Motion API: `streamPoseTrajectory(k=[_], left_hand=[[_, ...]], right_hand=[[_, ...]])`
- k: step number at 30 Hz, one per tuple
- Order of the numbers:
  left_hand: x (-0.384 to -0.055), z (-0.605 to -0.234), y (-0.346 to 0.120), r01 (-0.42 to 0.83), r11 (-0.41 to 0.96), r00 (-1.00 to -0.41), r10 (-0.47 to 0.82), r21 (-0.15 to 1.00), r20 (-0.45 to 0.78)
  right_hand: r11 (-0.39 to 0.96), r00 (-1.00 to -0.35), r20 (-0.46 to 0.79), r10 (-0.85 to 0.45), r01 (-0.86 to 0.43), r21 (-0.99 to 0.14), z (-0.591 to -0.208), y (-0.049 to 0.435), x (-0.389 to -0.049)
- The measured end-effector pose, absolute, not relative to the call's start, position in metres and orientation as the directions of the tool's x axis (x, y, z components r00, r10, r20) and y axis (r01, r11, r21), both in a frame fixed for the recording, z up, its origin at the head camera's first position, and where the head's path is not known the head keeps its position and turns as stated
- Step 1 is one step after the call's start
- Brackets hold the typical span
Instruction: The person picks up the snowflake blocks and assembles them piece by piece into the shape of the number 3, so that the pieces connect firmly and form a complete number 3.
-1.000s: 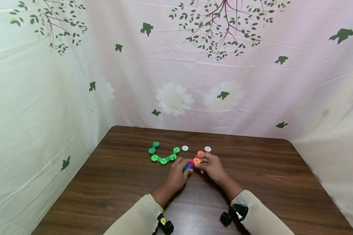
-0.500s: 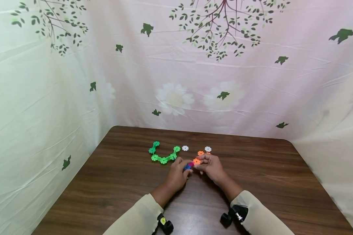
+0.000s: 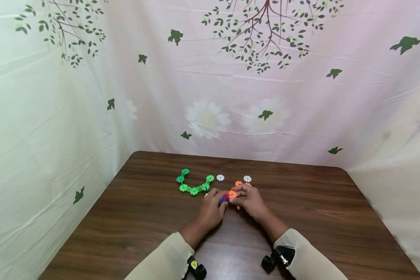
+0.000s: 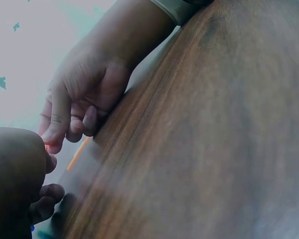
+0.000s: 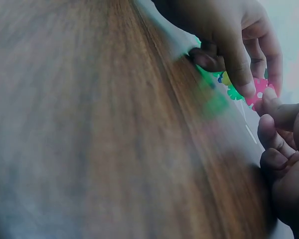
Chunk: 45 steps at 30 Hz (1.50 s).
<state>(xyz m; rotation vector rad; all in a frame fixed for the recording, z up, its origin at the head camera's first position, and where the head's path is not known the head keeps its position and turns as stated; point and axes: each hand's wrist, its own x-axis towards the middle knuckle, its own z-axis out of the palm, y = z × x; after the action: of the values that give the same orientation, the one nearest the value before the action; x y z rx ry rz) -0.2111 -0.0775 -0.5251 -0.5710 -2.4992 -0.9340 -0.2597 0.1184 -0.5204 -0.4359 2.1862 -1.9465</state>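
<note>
In the head view my left hand [image 3: 210, 209] grips a blue disc [image 3: 222, 200] and a pink disc [image 5: 259, 92], both notched interlocking toy pieces. My right hand [image 3: 251, 201] pinches an orange notched disc [image 3: 232, 194] against the pink one. Whether their slots are joined I cannot tell. Behind my left hand lies a curved chain of green discs [image 3: 194, 191]. A pale yellow disc [image 3: 206, 195] peeks out by the left knuckles. Fingers cover much of the held pieces in both wrist views.
Two white discs, one left [image 3: 220, 177] and one right [image 3: 247, 178], lie farther back on the brown wooden table [image 3: 143, 221]. Loose orange discs [image 3: 238, 183] rest just beyond my right hand. A printed curtain [image 3: 161, 97] hangs behind the table.
The orange disc in my right hand has shifted slightly left and down toward the pink disc. A bit of pale yellow now shows by the left hand. Both hands keep their hold.
</note>
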Motion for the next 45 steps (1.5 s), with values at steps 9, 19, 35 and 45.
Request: streamPoseTrajectory(k=[9, 19, 35, 45], left_hand=[[-0.212, -0.525, -0.077, 0.486, 0.739, -0.824, 0.209, 0.468, 0.526], [-0.214, -0.525, -0.076, 0.509, 0.720, -0.813, 0.222, 0.472, 0.538], [-0.214, -0.527, -0.075, 0.472, 0.715, -0.846, 0.202, 0.516, 0.493], [-0.216, -0.528, -0.074, 0.460, 0.703, -0.850, 0.173, 0.542, 0.497]], right_hand=[[0.144, -0.927, 0.039, -0.374, -0.099, -0.985, -0.517, 0.122, -0.260], [0.089, -0.921, 0.053, -0.386, -0.094, -0.992, -0.522, 0.123, -0.263], [0.132, -0.951, 0.029, -0.307, -0.073, -0.989, -0.518, 0.128, -0.267], [0.191, -0.985, 0.079, -0.152, -0.108, -0.976, -0.520, 0.126, -0.275]])
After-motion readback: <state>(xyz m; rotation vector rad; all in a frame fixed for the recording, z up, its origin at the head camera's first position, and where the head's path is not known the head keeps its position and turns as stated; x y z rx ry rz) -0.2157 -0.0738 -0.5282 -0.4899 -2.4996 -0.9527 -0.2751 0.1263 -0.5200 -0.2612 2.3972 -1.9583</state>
